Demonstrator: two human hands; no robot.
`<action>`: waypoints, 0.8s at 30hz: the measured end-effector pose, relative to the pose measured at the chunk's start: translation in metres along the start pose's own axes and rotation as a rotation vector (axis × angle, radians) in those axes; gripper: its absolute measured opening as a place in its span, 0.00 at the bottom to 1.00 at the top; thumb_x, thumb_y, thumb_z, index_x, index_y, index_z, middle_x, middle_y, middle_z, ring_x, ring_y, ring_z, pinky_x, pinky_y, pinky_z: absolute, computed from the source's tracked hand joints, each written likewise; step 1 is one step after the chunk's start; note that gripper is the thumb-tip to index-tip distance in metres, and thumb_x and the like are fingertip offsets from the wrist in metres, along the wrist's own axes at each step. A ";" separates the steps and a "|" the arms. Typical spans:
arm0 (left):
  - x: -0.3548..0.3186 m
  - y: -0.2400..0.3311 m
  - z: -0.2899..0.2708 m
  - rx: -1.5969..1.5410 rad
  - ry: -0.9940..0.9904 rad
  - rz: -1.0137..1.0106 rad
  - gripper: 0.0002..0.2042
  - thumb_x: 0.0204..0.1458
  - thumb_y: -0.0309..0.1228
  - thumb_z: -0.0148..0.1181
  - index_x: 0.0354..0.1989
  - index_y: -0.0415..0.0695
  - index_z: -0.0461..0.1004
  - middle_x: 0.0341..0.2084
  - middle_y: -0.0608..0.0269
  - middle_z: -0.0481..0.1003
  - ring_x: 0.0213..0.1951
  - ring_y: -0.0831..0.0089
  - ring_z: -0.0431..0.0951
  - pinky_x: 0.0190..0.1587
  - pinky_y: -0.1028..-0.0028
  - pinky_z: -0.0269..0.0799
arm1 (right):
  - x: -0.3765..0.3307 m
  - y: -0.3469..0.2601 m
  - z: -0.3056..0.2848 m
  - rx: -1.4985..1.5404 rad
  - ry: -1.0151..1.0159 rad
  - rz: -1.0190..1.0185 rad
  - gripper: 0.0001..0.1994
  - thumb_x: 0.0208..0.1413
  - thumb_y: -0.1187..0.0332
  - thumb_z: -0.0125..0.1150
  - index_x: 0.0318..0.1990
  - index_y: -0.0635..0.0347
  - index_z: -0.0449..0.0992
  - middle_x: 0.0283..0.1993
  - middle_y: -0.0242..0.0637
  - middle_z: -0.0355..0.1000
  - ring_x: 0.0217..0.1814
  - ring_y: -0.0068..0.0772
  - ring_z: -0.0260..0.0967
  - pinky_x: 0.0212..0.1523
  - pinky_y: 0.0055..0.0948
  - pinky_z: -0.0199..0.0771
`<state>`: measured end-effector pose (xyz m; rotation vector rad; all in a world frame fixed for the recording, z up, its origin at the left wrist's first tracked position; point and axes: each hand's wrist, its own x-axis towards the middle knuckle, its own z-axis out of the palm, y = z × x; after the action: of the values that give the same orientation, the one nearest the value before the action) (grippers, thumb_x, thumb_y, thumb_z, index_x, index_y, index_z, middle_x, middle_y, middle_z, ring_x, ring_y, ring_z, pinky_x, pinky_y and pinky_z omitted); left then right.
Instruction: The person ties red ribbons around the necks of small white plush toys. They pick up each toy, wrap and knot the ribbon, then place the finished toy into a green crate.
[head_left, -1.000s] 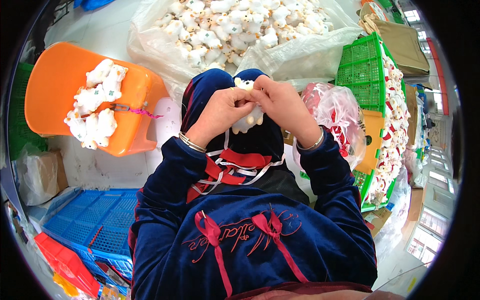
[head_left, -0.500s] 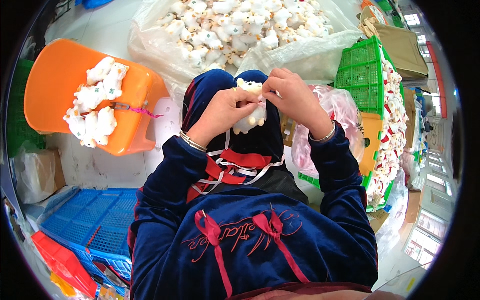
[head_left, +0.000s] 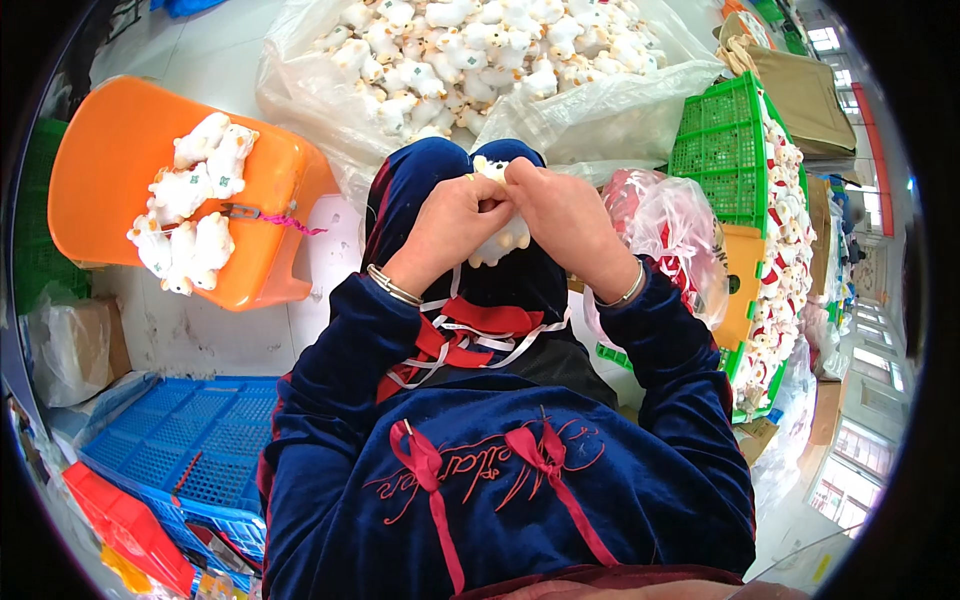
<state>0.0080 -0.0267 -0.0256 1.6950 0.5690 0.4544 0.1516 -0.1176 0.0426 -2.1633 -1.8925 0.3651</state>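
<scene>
A small white plush toy (head_left: pixel 505 243) with a cream snout rests on my knees, partly covered by my fingers. My left hand (head_left: pixel 455 222) is closed on it, thumb and forefinger pinched at its neck. My right hand (head_left: pixel 562 212) is closed too, its fingertips meeting the left ones at the toy's neck; what they pinch is hidden. Across my lap lie red cloth pieces with white ties (head_left: pixel 490 320).
To the left, an orange stool (head_left: pixel 110 180) carries several white plush toys (head_left: pixel 200 170) and thread snips (head_left: pixel 240 211) on a pink cord. Ahead lies a big clear bag (head_left: pixel 590 120) of plush toys. Blue crate (head_left: pixel 180 430), green crate (head_left: pixel 715 150) and pinkish plastic bag (head_left: pixel 690 230) flank me.
My right hand has lowered and drawn in against my left hand, its fingers now covering more of the toy's head and neck. The left hand has barely moved.
</scene>
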 end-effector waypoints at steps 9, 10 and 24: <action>0.009 -0.007 -0.010 -0.178 -0.101 -0.045 0.13 0.58 0.32 0.60 0.39 0.32 0.82 0.28 0.51 0.82 0.30 0.71 0.80 0.37 0.70 0.75 | -0.002 0.042 0.010 0.595 -0.026 -0.159 0.02 0.58 0.77 0.64 0.37 0.62 0.77 0.33 0.37 0.73 0.35 0.36 0.73 0.37 0.32 0.72; 0.010 -0.006 -0.011 -0.180 -0.123 -0.047 0.14 0.58 0.33 0.60 0.39 0.32 0.81 0.28 0.51 0.82 0.30 0.71 0.80 0.37 0.70 0.75 | -0.002 0.044 0.011 0.596 -0.036 -0.190 0.02 0.58 0.77 0.64 0.37 0.62 0.77 0.34 0.37 0.73 0.36 0.36 0.73 0.37 0.32 0.72; 0.011 -0.007 -0.014 -0.158 -0.170 -0.132 0.11 0.63 0.32 0.59 0.41 0.34 0.80 0.32 0.67 0.79 0.34 0.83 0.74 0.39 0.78 0.72 | 0.004 0.029 0.000 0.391 -0.066 -0.088 0.06 0.56 0.74 0.66 0.37 0.64 0.75 0.34 0.44 0.76 0.34 0.41 0.75 0.36 0.34 0.74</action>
<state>0.0079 -0.0084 -0.0303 1.5179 0.5031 0.2507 0.1786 -0.1179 0.0325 -1.8263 -1.7637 0.7292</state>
